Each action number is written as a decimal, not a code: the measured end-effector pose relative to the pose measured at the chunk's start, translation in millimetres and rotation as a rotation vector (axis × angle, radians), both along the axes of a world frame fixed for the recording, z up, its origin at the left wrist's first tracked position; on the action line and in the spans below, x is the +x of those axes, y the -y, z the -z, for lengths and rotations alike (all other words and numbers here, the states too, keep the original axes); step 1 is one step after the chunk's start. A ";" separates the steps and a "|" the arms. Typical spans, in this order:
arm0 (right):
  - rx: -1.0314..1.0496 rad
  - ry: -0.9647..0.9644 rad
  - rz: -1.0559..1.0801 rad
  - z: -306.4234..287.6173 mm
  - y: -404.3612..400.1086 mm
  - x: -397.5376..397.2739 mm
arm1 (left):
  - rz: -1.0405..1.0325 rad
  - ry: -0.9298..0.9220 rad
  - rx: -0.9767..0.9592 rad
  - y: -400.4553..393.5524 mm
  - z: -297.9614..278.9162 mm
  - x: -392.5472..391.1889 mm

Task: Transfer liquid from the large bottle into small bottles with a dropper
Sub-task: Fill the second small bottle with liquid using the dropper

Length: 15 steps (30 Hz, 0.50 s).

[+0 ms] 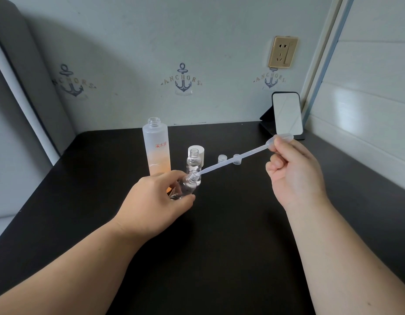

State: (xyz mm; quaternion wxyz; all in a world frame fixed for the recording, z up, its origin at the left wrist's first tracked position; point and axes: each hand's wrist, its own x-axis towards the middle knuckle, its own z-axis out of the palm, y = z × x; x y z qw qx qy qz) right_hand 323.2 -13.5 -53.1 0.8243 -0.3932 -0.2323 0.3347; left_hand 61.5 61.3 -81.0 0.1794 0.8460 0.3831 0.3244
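Left hand gripped small bottle tilted at frame centre, mouth angled to meet dropper; right hand pinched bulb, tip at mouth.

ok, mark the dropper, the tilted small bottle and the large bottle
dropper (233, 160): head view, mid-stem.
tilted small bottle (185, 185): head view, clear body between fingers of the left hand.
large bottle (156, 142): head view, frosted upper body.

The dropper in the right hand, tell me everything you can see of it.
The dropper is a long, thin pipette of clear, soft-looking plastic with a bulb at its top. The right hand pinches the bulb end between thumb and fingers. It slants down to the left, its tip at the open mouth of the small clear bottle, which the left hand holds tilted above the black table.
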 end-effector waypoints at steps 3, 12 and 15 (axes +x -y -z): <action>-0.002 -0.032 0.005 0.7 0.5 -0.2 | 0.001 -0.001 0.003 -0.2 0.2 0.4; 0.035 -0.138 0.006 -2.4 3.6 -0.9 | 0.027 0.009 -0.043 0.0 -0.2 1.2; 0.020 -0.147 -0.003 -2.2 3.4 -1.1 | 0.056 0.024 -0.062 0.4 -1.2 1.2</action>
